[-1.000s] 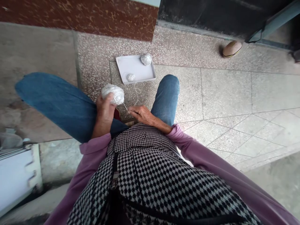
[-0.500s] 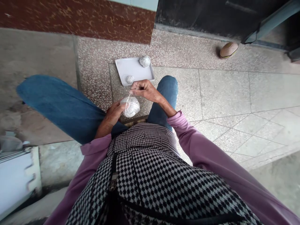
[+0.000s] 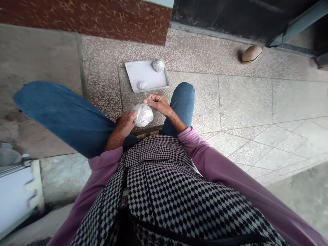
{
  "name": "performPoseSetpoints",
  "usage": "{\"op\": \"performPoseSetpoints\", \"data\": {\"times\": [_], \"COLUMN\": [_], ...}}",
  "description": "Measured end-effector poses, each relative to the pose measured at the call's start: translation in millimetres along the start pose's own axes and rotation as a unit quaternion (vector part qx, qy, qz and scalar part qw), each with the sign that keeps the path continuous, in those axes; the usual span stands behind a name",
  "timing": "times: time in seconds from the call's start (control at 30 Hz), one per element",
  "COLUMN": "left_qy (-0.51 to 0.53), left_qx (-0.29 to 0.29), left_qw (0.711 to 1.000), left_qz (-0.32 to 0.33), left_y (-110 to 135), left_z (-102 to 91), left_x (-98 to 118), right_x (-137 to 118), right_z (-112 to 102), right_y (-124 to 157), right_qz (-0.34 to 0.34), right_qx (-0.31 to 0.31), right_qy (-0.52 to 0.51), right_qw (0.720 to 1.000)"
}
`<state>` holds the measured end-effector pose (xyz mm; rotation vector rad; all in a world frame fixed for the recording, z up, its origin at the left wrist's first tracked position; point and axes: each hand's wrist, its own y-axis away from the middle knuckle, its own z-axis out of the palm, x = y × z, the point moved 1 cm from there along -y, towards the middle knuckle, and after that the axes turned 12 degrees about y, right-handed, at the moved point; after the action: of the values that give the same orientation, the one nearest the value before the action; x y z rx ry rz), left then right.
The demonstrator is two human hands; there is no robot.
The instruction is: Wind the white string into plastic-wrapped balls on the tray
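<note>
I sit on the floor with my knees apart. My left hand (image 3: 126,123) holds a white ball of thread (image 3: 144,114) in front of my lap. Just to its right, my right hand (image 3: 156,102) pinches the thin thread that leads off the ball, fingers closed on it. Beyond my hands lies a white tray (image 3: 143,73) on the terrazzo floor. A small thread ball (image 3: 141,85) rests at the tray's near edge and a larger one (image 3: 158,65) at its far right corner.
My blue-jeaned legs spread to the left (image 3: 64,116) and right (image 3: 182,100) of the hands. A tan shoe (image 3: 251,53) lies by the dark doorway at the far right. A white box (image 3: 15,194) stands at the lower left.
My left hand brought the ball down from beside my left knee to the middle. My right hand rose from my lap to the thread, then dropped closer to the ball.
</note>
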<state>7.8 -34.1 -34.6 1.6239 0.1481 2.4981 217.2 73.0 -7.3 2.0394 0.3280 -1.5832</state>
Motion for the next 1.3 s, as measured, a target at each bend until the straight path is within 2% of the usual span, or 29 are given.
{"op": "performPoseSetpoints", "data": {"times": [0.13, 0.27, 0.43, 0.53, 0.6, 0.7, 0.8, 0.87, 0.97, 1.1, 1.2, 1.3], "left_qy": [0.125, 0.185, 0.13, 0.047, -0.012, -0.081, -0.084, -0.052, 0.008, 0.076, 0.103, 0.127], "left_qx": [0.042, 0.119, 0.19, 0.211, 0.208, 0.173, 0.099, 0.061, 0.031, 0.004, 0.028, 0.069], "left_qw": [0.99, 0.975, 0.972, 0.974, 0.976, 0.98, 0.992, 0.997, 0.999, 0.995, 0.99, 0.987], "left_qz": [-0.041, -0.017, 0.045, 0.065, 0.071, 0.048, -0.001, -0.023, -0.041, -0.066, -0.09, -0.075], "left_y": [-6.2, -11.7, -18.2, -21.2, -22.4, -21.3, -16.0, -11.7, -7.2, -4.5, -3.4, -5.0], "left_z": [13.9, 15.0, -4.2, -15.0, -16.5, -10.9, -1.1, 4.5, 9.5, 12.5, 16.5, 22.8], "left_x": [10.4, 18.9, 8.1, -0.9, -2.1, 4.1, 13.6, 18.6, 21.9, 21.2, 21.3, 23.4], "right_x": [6.1, 2.7, -18.4, -37.3, -49.6, -63.8, -68.9, -65.5, -51.3, -24.1, -4.8, 9.2], "right_z": [22.8, 37.8, 44.2, 35.8, 21.7, -8.5, -34.8, -42.1, -34.9, -6.4, 15.5, 29.7], "right_y": [21.1, 46.0, 76.5, 88.4, 88.6, 75.3, 51.6, 35.0, 16.4, 8.8, 9.7, 10.7], "right_qz": [0.069, 0.051, -0.001, -0.032, -0.056, -0.103, -0.131, -0.12, -0.077, 0.002, 0.073, 0.134], "right_qx": [0.022, -0.011, -0.08, -0.108, -0.102, -0.056, -0.012, -0.012, -0.042, -0.036, 0.006, 0.037], "right_qy": [0.007, 0.082, 0.171, 0.198, 0.221, 0.257, 0.264, 0.233, 0.136, 0.0, -0.061, -0.074], "right_qw": [0.997, 0.995, 0.982, 0.974, 0.968, 0.959, 0.956, 0.965, 0.987, 0.999, 0.995, 0.987]}}
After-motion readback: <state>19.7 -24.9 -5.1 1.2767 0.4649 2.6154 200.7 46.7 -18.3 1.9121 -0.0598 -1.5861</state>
